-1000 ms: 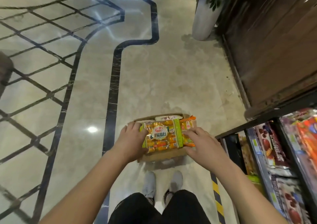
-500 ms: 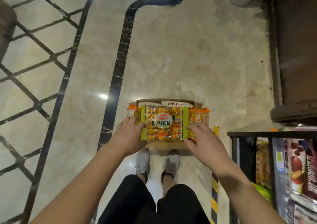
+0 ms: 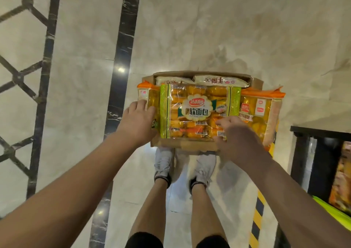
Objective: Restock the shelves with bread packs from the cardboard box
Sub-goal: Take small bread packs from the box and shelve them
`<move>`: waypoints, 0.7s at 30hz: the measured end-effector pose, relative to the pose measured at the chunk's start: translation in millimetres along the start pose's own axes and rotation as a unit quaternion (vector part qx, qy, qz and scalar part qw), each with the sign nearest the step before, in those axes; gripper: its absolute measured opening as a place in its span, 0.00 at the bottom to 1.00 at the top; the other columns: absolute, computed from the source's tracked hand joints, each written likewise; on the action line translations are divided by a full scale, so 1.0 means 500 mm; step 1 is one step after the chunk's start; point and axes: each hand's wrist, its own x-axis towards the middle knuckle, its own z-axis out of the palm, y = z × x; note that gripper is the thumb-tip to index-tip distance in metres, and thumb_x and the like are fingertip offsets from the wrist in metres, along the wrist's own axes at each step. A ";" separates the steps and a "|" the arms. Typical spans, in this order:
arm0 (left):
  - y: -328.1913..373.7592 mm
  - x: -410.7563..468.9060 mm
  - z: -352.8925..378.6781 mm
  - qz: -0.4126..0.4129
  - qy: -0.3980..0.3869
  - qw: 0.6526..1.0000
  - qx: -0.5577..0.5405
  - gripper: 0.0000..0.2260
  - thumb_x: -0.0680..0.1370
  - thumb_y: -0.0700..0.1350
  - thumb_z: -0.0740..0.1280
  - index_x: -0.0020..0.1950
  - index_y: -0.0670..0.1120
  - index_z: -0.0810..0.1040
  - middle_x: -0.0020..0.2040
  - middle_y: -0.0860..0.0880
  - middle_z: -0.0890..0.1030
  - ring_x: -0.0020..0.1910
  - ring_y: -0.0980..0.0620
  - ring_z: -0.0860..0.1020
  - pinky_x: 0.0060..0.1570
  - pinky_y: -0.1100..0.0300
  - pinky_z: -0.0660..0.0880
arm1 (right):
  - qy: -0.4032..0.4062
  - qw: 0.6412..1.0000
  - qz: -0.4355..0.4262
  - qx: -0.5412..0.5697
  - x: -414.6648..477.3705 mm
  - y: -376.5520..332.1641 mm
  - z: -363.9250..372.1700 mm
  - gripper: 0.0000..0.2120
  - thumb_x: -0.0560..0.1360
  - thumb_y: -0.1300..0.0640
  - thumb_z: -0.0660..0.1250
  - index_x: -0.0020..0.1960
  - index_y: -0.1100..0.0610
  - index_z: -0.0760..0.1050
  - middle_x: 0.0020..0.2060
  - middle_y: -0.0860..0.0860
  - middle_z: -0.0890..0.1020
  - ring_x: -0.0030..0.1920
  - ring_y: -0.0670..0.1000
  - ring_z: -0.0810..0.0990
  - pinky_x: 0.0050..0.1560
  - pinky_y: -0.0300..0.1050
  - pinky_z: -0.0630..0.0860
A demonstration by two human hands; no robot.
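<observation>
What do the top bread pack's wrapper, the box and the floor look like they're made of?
Top bread pack: thin clear plastic film, glossy, with printed green ends; glare streaks and the contents showing through suggest it. Cardboard box: plain brown cardboard, matte, with raw flap edges. Floor: polished beige stone or tile with marble-like veining; bright light spots reflect off it.
</observation>
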 end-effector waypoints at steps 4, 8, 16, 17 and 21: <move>-0.035 0.081 0.074 -0.074 0.041 0.991 -0.104 0.43 0.76 0.57 0.76 0.82 0.46 0.56 0.80 0.41 0.63 0.76 0.37 0.68 0.71 0.40 0.71 | -0.030 0.999 0.016 0.020 0.043 0.007 0.056 0.23 0.79 0.52 0.70 0.72 0.55 0.75 0.67 0.55 0.76 0.65 0.57 0.78 0.63 0.55 0.78; -0.061 0.148 0.130 -0.156 0.021 0.950 -0.270 0.47 0.76 0.54 0.78 0.83 0.45 0.51 0.79 0.39 0.62 0.77 0.36 0.66 0.73 0.37 0.69 | -0.048 0.998 0.024 0.022 0.059 0.016 0.094 0.22 0.80 0.50 0.68 0.73 0.53 0.72 0.70 0.55 0.73 0.69 0.57 0.75 0.62 0.53 0.76; -0.058 0.185 0.177 -0.229 0.010 0.877 -0.422 0.35 0.78 0.50 0.77 0.76 0.43 0.61 0.72 0.41 0.75 0.71 0.37 0.76 0.66 0.43 0.76 | -0.065 0.997 0.039 0.019 0.069 0.028 0.122 0.22 0.82 0.48 0.65 0.74 0.52 0.70 0.69 0.53 0.72 0.66 0.55 0.75 0.61 0.52 0.76; -0.058 0.183 0.179 -0.230 0.018 0.877 -0.422 0.34 0.78 0.50 0.77 0.75 0.43 0.62 0.71 0.41 0.75 0.69 0.37 0.77 0.64 0.44 0.77 | -0.064 0.997 0.039 0.024 0.070 0.030 0.121 0.22 0.82 0.48 0.65 0.74 0.52 0.70 0.69 0.53 0.72 0.66 0.55 0.75 0.61 0.52 0.77; -0.058 0.162 0.175 -0.214 0.041 0.875 -0.433 0.31 0.78 0.50 0.76 0.74 0.43 0.65 0.69 0.42 0.77 0.66 0.38 0.79 0.60 0.45 0.78 | -0.054 0.997 0.039 0.040 0.067 0.035 0.106 0.21 0.81 0.48 0.66 0.73 0.51 0.72 0.69 0.52 0.72 0.67 0.54 0.75 0.60 0.52 0.76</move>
